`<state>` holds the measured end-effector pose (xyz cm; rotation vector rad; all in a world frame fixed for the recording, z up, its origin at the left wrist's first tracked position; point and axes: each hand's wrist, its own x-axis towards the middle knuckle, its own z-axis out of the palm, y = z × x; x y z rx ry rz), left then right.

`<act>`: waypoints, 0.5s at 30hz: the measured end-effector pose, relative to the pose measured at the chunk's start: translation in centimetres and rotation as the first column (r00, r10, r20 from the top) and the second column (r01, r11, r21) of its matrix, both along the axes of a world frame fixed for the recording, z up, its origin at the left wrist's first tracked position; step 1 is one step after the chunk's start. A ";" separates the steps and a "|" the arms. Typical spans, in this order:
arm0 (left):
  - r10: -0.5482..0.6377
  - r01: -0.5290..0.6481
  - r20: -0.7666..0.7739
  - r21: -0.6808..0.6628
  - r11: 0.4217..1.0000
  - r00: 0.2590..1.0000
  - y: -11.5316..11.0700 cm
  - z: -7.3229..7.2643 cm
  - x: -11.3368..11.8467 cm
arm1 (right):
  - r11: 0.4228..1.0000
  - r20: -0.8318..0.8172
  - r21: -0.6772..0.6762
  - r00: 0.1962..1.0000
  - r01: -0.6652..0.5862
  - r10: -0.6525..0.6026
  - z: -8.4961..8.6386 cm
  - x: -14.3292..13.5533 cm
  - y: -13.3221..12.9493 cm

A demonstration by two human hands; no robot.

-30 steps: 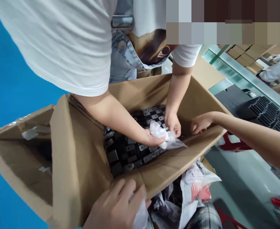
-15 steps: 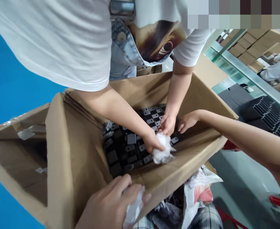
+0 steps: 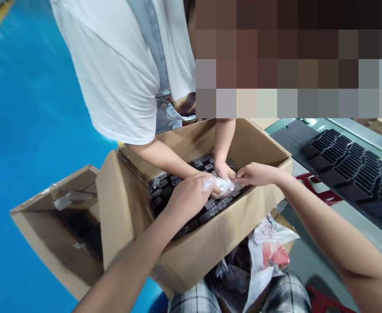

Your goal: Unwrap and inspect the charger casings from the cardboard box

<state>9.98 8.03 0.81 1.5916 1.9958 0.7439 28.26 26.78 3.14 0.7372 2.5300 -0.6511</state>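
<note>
A cardboard box (image 3: 191, 256) holds rows of dark parts (image 3: 161, 191) with small metal plates. Over them, a co-worker's two hands (image 3: 225, 170) hold a bundle of crumpled clear plastic (image 3: 225, 186). My left hand (image 3: 192, 191) reaches in from the lower left, its fingers closed on a piece of whitish plastic at the bundle's left side. From the right comes my right hand (image 3: 251, 174), fingers pinched at the bundle's right edge; what lies between them is too small to make out.
Another open box (image 3: 54, 243) stands at the left. A printed white bag (image 3: 265, 248) lies near my knees. Black slotted panels (image 3: 357, 161) rest on a surface at the right, with a red stool (image 3: 317, 189) beside it. The co-worker leans over the box's far side.
My left hand has moved forward from the box's near edge to the plastic bundle. My right hand has come up to the bundle. The view has shifted, showing more of the right side.
</note>
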 end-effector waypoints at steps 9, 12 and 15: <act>0.260 -0.267 0.282 -0.012 0.964 0.924 4.6 -0.1 -0.9 | 0.932 -0.324 0.093 0.896 0.349 -0.303 -2.9 0.7 -3.0; 0.299 -0.316 0.346 -0.009 0.949 0.889 5.5 -0.5 -0.9 | 0.957 -0.338 -0.005 0.900 0.290 -0.275 -2.3 0.5 -3.3; 0.325 -0.359 0.403 0.010 0.933 0.856 5.6 -1.4 -1.0 | 0.976 -0.297 -0.028 0.931 0.215 -0.214 -1.8 -0.5 -4.2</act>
